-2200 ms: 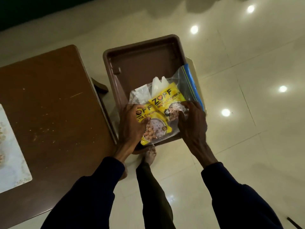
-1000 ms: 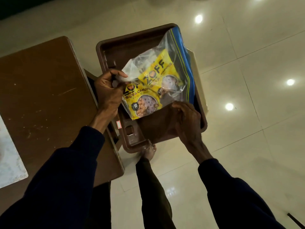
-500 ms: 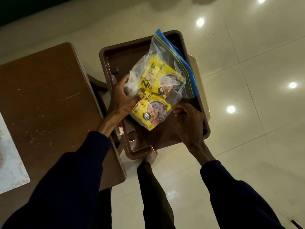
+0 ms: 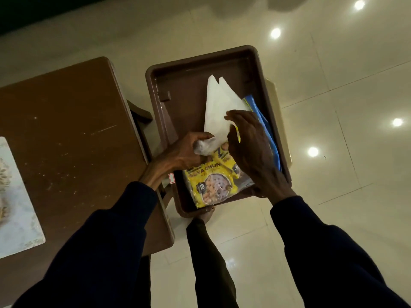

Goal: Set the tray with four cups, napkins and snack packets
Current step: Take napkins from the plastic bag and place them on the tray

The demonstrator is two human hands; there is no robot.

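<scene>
Dim scene (ceiling-light glare on floor (image 4: 333,96))

tray (image 4: 262,85): right of surface (image 4: 66,130), just beside it, over floor (image 4: 333,196)
bag (image 4: 264,130): in tray, near + right side
snack pkts (image 4: 209,185): inside bag, near end of tray
napkins (image 4: 219,107): sticking out of bag twd far end
mat (image 4: 15,207): on surface, left edge
</scene>
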